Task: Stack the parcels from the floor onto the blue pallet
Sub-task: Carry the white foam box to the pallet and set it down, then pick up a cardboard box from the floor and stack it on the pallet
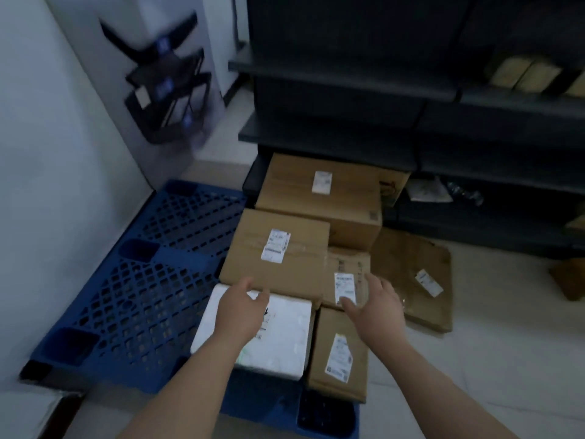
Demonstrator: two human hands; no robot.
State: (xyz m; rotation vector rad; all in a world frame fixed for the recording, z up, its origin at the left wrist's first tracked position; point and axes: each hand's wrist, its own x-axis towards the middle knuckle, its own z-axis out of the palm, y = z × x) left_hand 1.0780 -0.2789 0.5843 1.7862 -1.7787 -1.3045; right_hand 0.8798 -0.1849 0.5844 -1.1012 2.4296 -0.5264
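both hands out, fingers spread, holding nothing: left hand [241,307] over the white foam box [278,340], right hand [376,307] above small labelled cardboard parcel [340,350], blue plastic lattice pallet [139,280] off left.

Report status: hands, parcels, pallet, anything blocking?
Left hand open, over white parcel. Right hand open, above small brown parcel. Blue pallet left of parcels, grid showing. No obstruction seen.

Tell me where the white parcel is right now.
In the head view the white parcel lies low centre, at the blue pallet's right edge, under the left hand, with a brown box right of it.
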